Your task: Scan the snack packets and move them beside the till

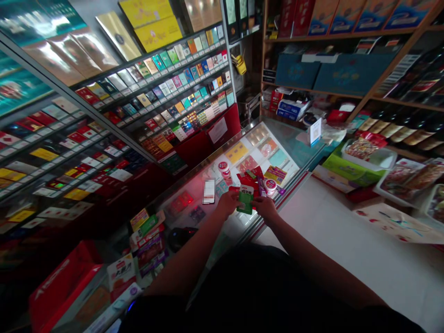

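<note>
Both my hands meet over a glass counter [194, 194]. My left hand [227, 203] and my right hand [265, 206] are closed on the two sides of a small green packet [245, 202], holding it just above the glass. Right behind the packet lies a heap of red and purple small packets [251, 178] with two round white tubs [269, 186] among them. A phone [208, 191] lies flat on the glass to the left of my left hand.
Racks of cigarette packs [166, 88] fill the wall on the left. Stacked small boxes [149, 245] and a red carton [62, 282] stand at the near left. Wooden shelves with boxes and bottles [409, 125] and snack trays [367, 157] line the right. White floor [347, 240] lies beyond the counter.
</note>
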The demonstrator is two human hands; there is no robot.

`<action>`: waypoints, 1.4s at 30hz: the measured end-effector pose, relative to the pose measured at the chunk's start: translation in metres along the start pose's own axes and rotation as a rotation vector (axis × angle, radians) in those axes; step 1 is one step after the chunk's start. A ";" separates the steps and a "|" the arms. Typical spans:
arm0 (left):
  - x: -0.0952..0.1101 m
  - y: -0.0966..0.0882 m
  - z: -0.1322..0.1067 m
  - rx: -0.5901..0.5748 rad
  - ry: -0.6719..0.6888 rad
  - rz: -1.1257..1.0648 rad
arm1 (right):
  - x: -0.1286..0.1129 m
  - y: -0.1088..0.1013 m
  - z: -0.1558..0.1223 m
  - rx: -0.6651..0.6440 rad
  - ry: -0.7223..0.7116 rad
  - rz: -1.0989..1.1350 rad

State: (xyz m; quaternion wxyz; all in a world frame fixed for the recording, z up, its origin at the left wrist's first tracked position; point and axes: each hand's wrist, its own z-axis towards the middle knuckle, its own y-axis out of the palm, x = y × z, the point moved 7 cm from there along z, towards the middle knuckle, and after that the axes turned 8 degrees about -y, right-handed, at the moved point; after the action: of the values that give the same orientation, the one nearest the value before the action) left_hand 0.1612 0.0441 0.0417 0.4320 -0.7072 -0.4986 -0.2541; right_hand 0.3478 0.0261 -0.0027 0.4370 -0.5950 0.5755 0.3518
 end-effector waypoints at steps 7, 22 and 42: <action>0.001 -0.042 -0.040 0.152 -0.113 -0.219 | -0.027 0.025 -0.015 -0.110 -0.055 0.024; -0.018 -0.138 -0.071 0.172 -0.047 -0.230 | -0.073 0.106 -0.043 -0.318 -0.160 0.149; -0.049 -0.225 -0.072 0.176 0.064 -0.294 | -0.097 0.196 -0.060 -0.271 -0.212 0.070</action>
State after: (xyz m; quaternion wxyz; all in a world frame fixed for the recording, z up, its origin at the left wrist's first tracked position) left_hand -0.0603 -0.0127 0.1191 0.4662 -0.5778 -0.6028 -0.2923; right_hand 0.1397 0.0155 0.0863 0.3988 -0.5876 0.4937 0.5020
